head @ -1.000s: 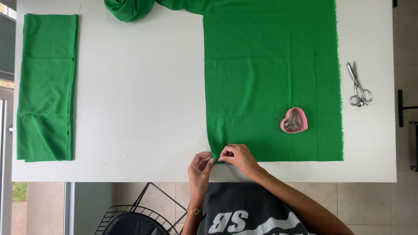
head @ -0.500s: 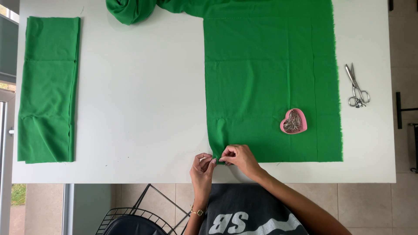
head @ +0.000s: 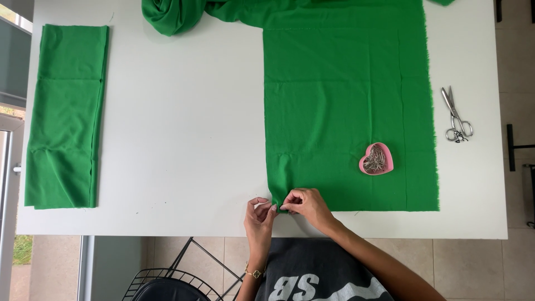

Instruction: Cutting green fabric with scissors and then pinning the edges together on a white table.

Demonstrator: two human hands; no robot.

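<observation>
1. Green cloth (head: pixel 345 106) lies flat over the upper right of the white worktop (head: pixel 184 139), reaching from the top edge of the frame down to near the worktop's front edge; its lower left corner sits at the lower middle of the frame.
2. Right hand (head: pixel 305 205) rests on that corner, its grip pressed together, pinching the cloth's edge between thumb and fingertips.
3. Left hand (head: pixel 259 214) is just beside the corner, fingers curled and touching the edge; whether its grip pinches the cloth or only steadies it, I cannot tell.
4. A gold bracelet (head: pixel 255 272) circles the left wrist, at the bottom of the frame.
5. A pink heart-shaped dish (head: pixel 376 158) of pins sits on the cloth, up and to the right of the hands.
6. Scissors (head: pixel 456 114) lie on bare worktop at the right of the frame, just beside the cloth's frayed right edge.
7. A folded green piece (head: pixel 67 114) lies at the far left, well apart from the hands.
8. A bunched green heap (head: pixel 173 14) sits at the top, left of centre, joined to the flat cloth.
9. A black wire chair (head: pixel 167 281) shows below the worktop, lower left.
</observation>
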